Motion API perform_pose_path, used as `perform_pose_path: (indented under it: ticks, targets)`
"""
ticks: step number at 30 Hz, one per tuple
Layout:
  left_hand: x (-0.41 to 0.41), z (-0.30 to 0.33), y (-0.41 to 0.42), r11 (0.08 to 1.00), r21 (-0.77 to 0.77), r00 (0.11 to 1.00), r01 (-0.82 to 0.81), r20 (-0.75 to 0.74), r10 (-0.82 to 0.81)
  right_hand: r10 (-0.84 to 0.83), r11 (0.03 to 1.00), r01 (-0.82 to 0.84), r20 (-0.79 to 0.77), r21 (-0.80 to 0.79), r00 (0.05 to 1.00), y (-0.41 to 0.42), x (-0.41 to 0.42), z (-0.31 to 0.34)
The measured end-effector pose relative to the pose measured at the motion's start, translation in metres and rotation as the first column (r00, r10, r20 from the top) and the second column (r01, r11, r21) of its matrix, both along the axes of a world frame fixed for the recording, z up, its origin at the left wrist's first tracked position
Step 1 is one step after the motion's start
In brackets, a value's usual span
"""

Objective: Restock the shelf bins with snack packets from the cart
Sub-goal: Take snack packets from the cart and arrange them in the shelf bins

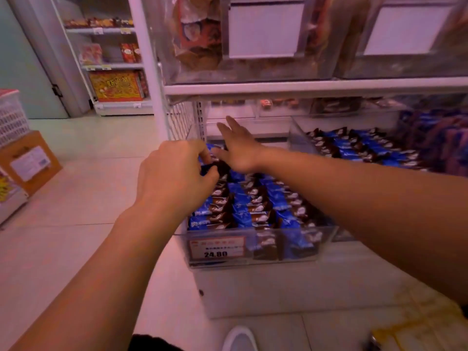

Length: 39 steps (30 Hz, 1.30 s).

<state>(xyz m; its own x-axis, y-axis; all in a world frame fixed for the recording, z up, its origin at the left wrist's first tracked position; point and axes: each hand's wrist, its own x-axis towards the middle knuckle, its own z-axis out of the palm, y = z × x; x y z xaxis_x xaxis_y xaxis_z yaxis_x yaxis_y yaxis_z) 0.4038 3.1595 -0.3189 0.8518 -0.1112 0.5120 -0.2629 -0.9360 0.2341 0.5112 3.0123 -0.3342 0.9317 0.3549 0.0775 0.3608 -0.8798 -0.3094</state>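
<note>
A clear plastic bin (326, 239) on the low shelf holds rows of blue and brown snack packets (255, 203). My left hand (174, 171) is over the bin's back left corner, fingers pinched on a blue packet (207, 168). Just to its right, my right hand (240, 148) reaches flat over the back of the bin with fingers spread and nothing in it. A red and white price tag (216, 247) reading 24.80 sits on the bin's front wall.
A second clear bin (293, 135) of the same packets lies to the right, with purple and blue packs (435, 138) beyond. An upper shelf edge (304, 87) hangs just above. A cardboard box (27, 160) and white basket (11, 117) stand left on the tiled floor.
</note>
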Motion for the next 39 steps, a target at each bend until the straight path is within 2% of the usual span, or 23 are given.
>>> perform_pose_path:
  ticks: [2,5,6,8,10,11,13,14,16,18,19,22,23,25,28,30,32,33,36,37,39]
  targets:
    - [-0.005,0.006,-0.018,0.999,-0.032,0.998,0.043,0.047,-0.042,0.039,0.995,-0.03,0.092,-0.097,0.995,-0.04,-0.033,0.031]
    - [-0.02,0.013,-0.07,0.958,-0.108,0.96,0.264,0.128,-0.25,0.177,0.97,-0.112,0.307,-0.218,0.935,-0.13,-0.118,0.064]
    - [-0.029,0.015,-0.093,0.923,-0.119,0.926,0.365,0.149,-0.347,0.179,0.97,-0.096,0.388,-0.224,0.904,-0.167,-0.152,0.068]
    - [-0.052,0.021,-0.149,0.804,-0.074,0.802,0.589,0.172,-0.572,0.023,0.982,0.065,0.45,-0.178,0.893,-0.243,-0.22,0.071]
    - [-0.078,0.024,-0.211,0.614,-0.002,0.609,0.789,0.127,-0.783,-0.247,0.937,0.309,0.315,-0.164,0.917,-0.312,-0.272,0.063]
    - [-0.09,0.024,-0.245,0.512,0.042,0.509,0.858,0.07,-0.858,-0.367,0.886,0.402,0.181,-0.231,0.913,-0.344,-0.291,0.055]
    - [-0.111,0.017,-0.314,0.361,0.142,0.379,0.922,-0.123,-0.917,-0.512,0.806,0.421,-0.133,-0.416,0.849,-0.391,-0.317,0.03]
    - [-0.119,0.01,-0.348,0.321,0.206,0.367,0.924,-0.253,-0.895,-0.575,0.77,0.409,-0.257,-0.49,0.777,-0.407,-0.327,0.015]
    - [-0.128,-0.015,-0.41,0.261,0.346,0.415,0.901,-0.516,-0.749,-0.679,0.712,0.37,-0.451,-0.597,0.58,-0.429,-0.34,-0.01]
    - [-0.132,-0.05,-0.459,0.176,0.435,0.456,0.883,-0.708,-0.539,-0.706,0.704,0.319,-0.582,-0.634,0.402,-0.438,-0.344,-0.028]
    - [-0.131,-0.069,-0.478,0.138,0.455,0.465,0.88,-0.76,-0.455,-0.712,0.698,0.274,-0.6,-0.662,0.364,-0.439,-0.344,-0.033]
    - [-0.123,-0.119,-0.513,0.096,0.453,0.454,0.886,-0.81,-0.371,-0.667,0.706,0.128,-0.594,-0.696,0.449,-0.443,-0.334,-0.041]
    - [-0.12,-0.132,-0.519,0.089,0.432,0.432,0.897,-0.817,-0.381,-0.637,0.736,0.096,-0.638,-0.67,0.433,-0.444,-0.329,-0.044]
    - [-0.113,-0.155,-0.524,0.106,0.38,0.389,0.919,-0.825,-0.41,-0.605,0.774,0.045,-0.717,-0.632,0.346,-0.447,-0.316,-0.052]
    - [-0.101,-0.176,-0.525,0.204,0.3,0.362,0.932,-0.801,-0.476,-0.638,0.756,0.022,-0.729,-0.654,0.249,-0.444,-0.298,-0.073]
    - [-0.096,-0.177,-0.527,0.216,0.311,0.378,0.926,-0.777,-0.503,-0.664,0.738,0.008,-0.724,-0.675,0.189,-0.443,-0.293,-0.092]
    - [-0.09,-0.17,-0.534,0.197,0.38,0.427,0.904,-0.78,-0.458,-0.636,0.771,0.053,-0.762,-0.635,0.122,-0.445,-0.292,-0.111]
    - [-0.088,-0.165,-0.538,0.193,0.424,0.465,0.885,-0.784,-0.411,-0.597,0.803,0.095,-0.793,-0.589,0.121,-0.443,-0.294,-0.118]
    - [-0.079,-0.153,-0.547,0.23,0.481,0.531,0.846,-0.803,-0.271,-0.47,0.882,0.151,-0.844,-0.445,0.258,-0.44,-0.299,-0.135]
    - [-0.077,-0.149,-0.548,0.225,0.494,0.54,0.84,-0.802,-0.255,-0.451,0.893,0.154,-0.841,-0.424,0.3,-0.44,-0.3,-0.138]
    - [-0.076,-0.144,-0.547,0.2,0.512,0.549,0.835,-0.798,-0.249,-0.479,0.876,0.234,-0.819,-0.422,0.317,-0.445,-0.301,-0.138]
